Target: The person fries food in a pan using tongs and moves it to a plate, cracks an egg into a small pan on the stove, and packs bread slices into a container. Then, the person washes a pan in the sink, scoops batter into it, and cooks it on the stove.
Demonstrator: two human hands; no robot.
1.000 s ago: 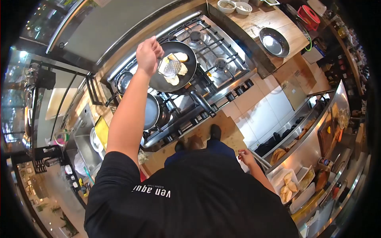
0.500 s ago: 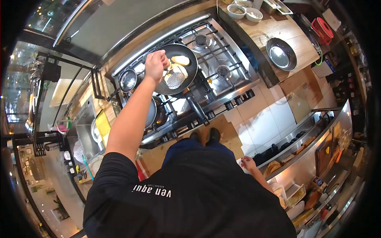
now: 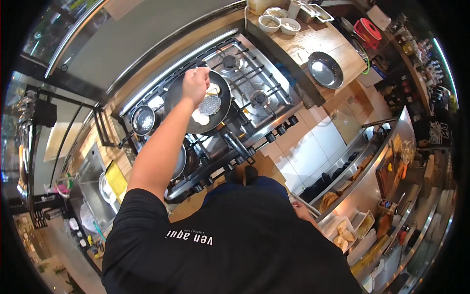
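My left hand is closed above a black frying pan on the gas stove. Its fist is around a utensil whose round perforated metal head rests in the pan. White and yellow pieces of food lie beside that head; I cannot make out their kind. The pan's handle points toward my body, untouched. Down at my right side, my right hand is partly hidden by my shirt, and its fingers are unclear.
A small pan and another pan, partly behind my forearm, share the stove. On the wooden counter at right are a dark pan and white bowls. Behind my right side, a container holds pale food pieces. A sink lies left.
The view has shifted, moving the stove left in the picture. The perforated head sits differently among the food pieces. My right hand has dropped closer to my body and shows less.
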